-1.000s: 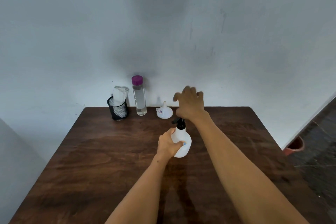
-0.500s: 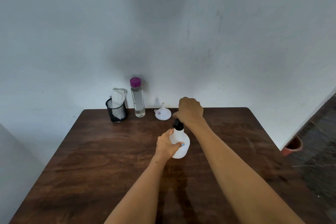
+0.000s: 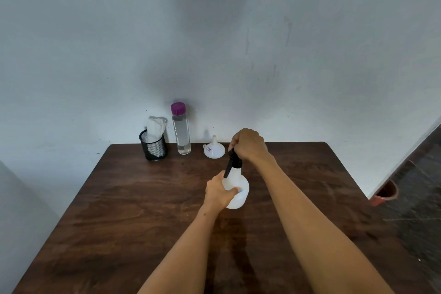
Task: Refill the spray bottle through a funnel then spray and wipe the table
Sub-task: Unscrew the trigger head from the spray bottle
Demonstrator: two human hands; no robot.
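Since a second ago the right hand [image 3: 249, 144], then spread above, has closed its curled fingers round the black trigger spray head [image 3: 233, 163]. The left hand [image 3: 219, 192] grips the round white plastic spray bottle [image 3: 239, 190], which stands mid-way on the dark wooden table [image 3: 133, 210]. Along the far edge stand one clear purple-capped water bottle [image 3: 181, 130], one white funnel [image 3: 214, 149] and one black mesh cup [image 3: 153, 147] holding a white cloth [image 3: 155, 126].
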